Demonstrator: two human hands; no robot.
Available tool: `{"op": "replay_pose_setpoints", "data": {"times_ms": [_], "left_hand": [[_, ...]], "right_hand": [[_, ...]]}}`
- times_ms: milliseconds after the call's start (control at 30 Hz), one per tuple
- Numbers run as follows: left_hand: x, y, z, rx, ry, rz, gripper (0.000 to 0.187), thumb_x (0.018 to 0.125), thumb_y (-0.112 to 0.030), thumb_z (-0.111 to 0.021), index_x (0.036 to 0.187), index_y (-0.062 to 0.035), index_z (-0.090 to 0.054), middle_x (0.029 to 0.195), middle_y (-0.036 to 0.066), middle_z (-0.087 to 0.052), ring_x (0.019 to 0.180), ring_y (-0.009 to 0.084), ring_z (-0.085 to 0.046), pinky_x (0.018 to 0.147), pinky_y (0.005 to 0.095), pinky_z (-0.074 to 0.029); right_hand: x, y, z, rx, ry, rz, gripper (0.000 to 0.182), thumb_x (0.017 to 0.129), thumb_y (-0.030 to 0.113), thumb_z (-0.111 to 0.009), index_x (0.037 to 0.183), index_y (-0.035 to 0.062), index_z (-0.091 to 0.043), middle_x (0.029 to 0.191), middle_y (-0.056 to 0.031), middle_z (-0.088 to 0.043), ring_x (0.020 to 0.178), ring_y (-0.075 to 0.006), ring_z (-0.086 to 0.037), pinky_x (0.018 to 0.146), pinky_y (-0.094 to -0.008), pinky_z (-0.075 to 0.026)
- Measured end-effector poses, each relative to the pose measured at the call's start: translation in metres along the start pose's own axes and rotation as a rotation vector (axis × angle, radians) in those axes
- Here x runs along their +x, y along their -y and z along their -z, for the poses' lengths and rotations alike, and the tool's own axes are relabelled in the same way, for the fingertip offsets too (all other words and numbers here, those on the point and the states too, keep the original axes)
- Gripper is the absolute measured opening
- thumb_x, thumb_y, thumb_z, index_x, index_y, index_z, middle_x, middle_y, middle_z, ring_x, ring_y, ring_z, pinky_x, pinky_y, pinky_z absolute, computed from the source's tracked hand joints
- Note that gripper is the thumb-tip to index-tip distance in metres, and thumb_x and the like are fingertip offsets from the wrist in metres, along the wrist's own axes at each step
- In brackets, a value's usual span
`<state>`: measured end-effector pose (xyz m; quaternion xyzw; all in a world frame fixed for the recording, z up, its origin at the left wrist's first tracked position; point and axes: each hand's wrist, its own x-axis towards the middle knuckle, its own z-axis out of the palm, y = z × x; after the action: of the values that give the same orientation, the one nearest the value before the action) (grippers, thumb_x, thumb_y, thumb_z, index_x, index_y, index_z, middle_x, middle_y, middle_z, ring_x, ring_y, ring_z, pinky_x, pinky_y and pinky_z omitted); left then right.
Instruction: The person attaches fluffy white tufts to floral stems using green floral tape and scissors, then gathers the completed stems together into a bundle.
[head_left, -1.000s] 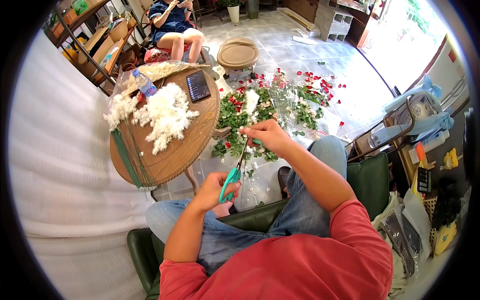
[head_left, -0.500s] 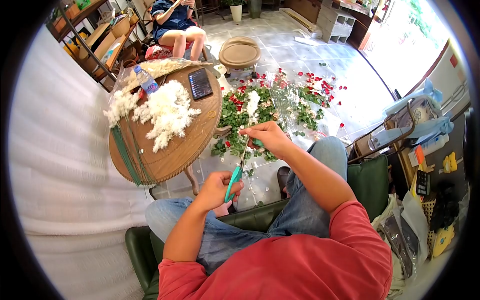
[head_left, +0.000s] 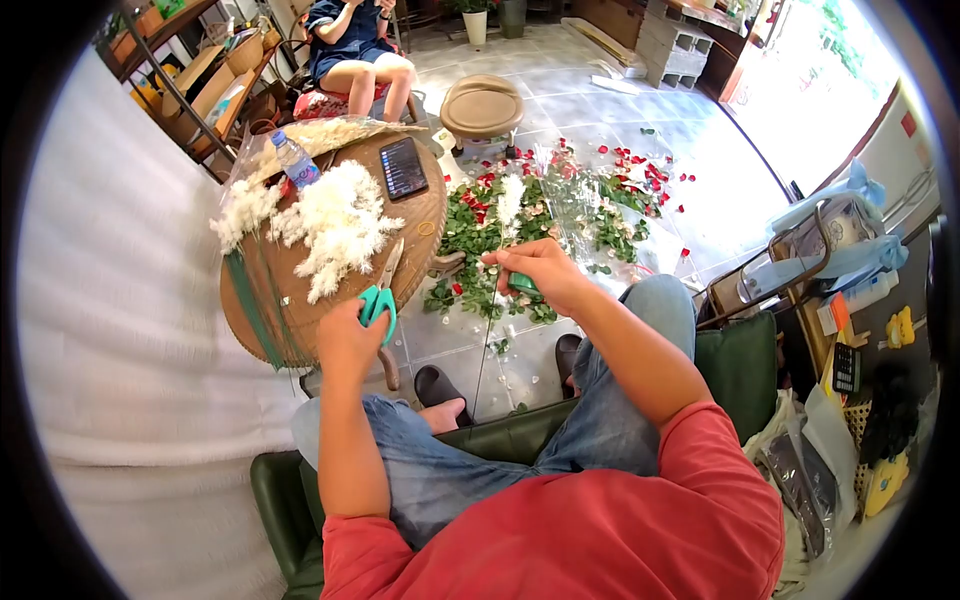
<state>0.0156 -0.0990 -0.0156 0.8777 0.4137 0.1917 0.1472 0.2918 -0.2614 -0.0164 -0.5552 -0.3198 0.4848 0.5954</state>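
My left hand (head_left: 350, 338) is closed on scissors with teal handles (head_left: 379, 303), beside the near right edge of the round wooden table (head_left: 335, 325). The blades are parted slightly and point up over the tabletop. My right hand (head_left: 548, 272) pinches a thin stem topped by a white fluffy plume (head_left: 510, 200). Tucked in the same palm is a small green roll (head_left: 522, 283), partly covered by my fingers; it looks like tape. The stem's dark lower end hangs down between my knees. More white fluffy plumes (head_left: 345, 225) with green stems (head_left: 250, 305) lie on the table.
A phone (head_left: 403, 168) and a water bottle (head_left: 294, 160) rest on the table. Leaves and red petals (head_left: 480, 225) litter the floor ahead, with clear wrapping (head_left: 570, 200) among them. Beyond stand a brown stool (head_left: 482, 105) and a seated person (head_left: 350, 50).
My left hand has swung left and up with the scissors, away from the stem to the table's edge. My right hand stays nearly in place, holding the stem.
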Motion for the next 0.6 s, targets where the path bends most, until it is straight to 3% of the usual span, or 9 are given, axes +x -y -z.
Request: {"op": "replay_pose_setpoints", "data": {"times_ms": [67, 200, 267, 333, 400, 467, 600], "left_hand": [[0.006, 0.011, -0.003, -0.013, -0.072, 0.046, 0.038, 0.078, -0.025, -0.075, 0.101, 0.0043, -0.070, 0.090, 0.021, -0.070, 0.081, 0.0378, -0.067, 0.071, 0.0397, -0.053], [0.007, 0.010, -0.008, 0.065, -0.228, -0.054, 0.037, 0.079, -0.024, -0.075, 0.103, 0.0027, -0.070, 0.102, 0.022, -0.069, 0.092, 0.0368, -0.066, 0.078, 0.0376, -0.052], [0.005, -0.001, -0.012, 0.081, -0.418, -0.212, 0.034, 0.081, -0.020, -0.075, 0.107, 0.0020, -0.070, 0.105, 0.019, -0.068, 0.098, 0.0335, -0.065, 0.085, 0.0369, -0.051], [-0.011, -0.041, -0.015, -0.430, -0.232, -0.203, 0.032, 0.080, -0.017, -0.079, 0.105, 0.0004, -0.070, 0.101, 0.015, -0.068, 0.088, 0.0280, -0.067, 0.076, 0.0367, -0.054], [-0.032, -0.060, -0.048, -0.766, 0.065, -0.164, 0.026, 0.080, -0.010, -0.079, 0.102, 0.0009, -0.069, 0.096, 0.012, -0.068, 0.082, 0.0192, -0.066, 0.072, 0.0306, -0.053], [-0.049, -0.080, -0.066, -0.830, 0.142, -0.177, 0.019, 0.083, -0.006, -0.077, 0.100, -0.0005, -0.070, 0.089, 0.007, -0.070, 0.078, 0.0117, -0.064, 0.070, 0.0259, -0.052], [-0.048, -0.083, -0.077, -0.782, 0.024, -0.172, 0.013, 0.085, -0.006, -0.076, 0.095, 0.0000, -0.070, 0.079, 0.004, -0.069, 0.071, 0.0113, -0.063, 0.066, 0.0255, -0.051]], "right_hand": [[-0.001, 0.001, -0.001, 0.038, 0.058, 0.005, 0.028, 0.099, 0.019, -0.060, 0.105, -0.0049, -0.073, 0.084, -0.0097, -0.071, 0.076, -0.0138, -0.061, 0.069, -0.0309, -0.050], [-0.006, 0.002, -0.004, 0.152, 0.166, 0.014, 0.028, 0.099, 0.020, -0.060, 0.099, -0.0045, -0.075, 0.095, -0.0127, -0.073, 0.081, -0.0160, -0.064, 0.075, -0.0332, -0.051], [-0.008, 0.002, -0.006, 0.155, 0.166, 0.035, 0.029, 0.099, 0.021, -0.060, 0.106, -0.0056, -0.071, 0.088, -0.0111, -0.072, 0.077, -0.0149, -0.065, 0.071, -0.0303, -0.052], [-0.009, 0.002, -0.007, 0.160, 0.165, 0.056, 0.033, 0.100, 0.021, -0.060, 0.114, -0.0067, -0.068, 0.082, -0.0095, -0.072, 0.072, -0.0139, -0.066, 0.067, -0.0274, -0.052], [-0.010, 0.004, -0.008, 0.213, 0.192, 0.030, 0.031, 0.099, 0.022, -0.061, 0.110, -0.0047, -0.072, 0.085, -0.0096, -0.072, 0.084, -0.0163, -0.064, 0.076, -0.0321, -0.051], [-0.010, 0.005, -0.011, 0.215, 0.179, 0.049, 0.032, 0.099, 0.023, -0.061, 0.113, -0.0047, -0.071, 0.083, -0.0089, -0.071, 0.085, -0.0162, -0.064, 0.076, -0.0320, -0.051], [-0.009, 0.003, -0.010, 0.177, 0.156, 0.141, 0.028, 0.098, 0.020, -0.064, 0.110, -0.0041, -0.072, 0.082, -0.0078, -0.071, 0.086, -0.0155, -0.064, 0.079, -0.0316, -0.052]]}}
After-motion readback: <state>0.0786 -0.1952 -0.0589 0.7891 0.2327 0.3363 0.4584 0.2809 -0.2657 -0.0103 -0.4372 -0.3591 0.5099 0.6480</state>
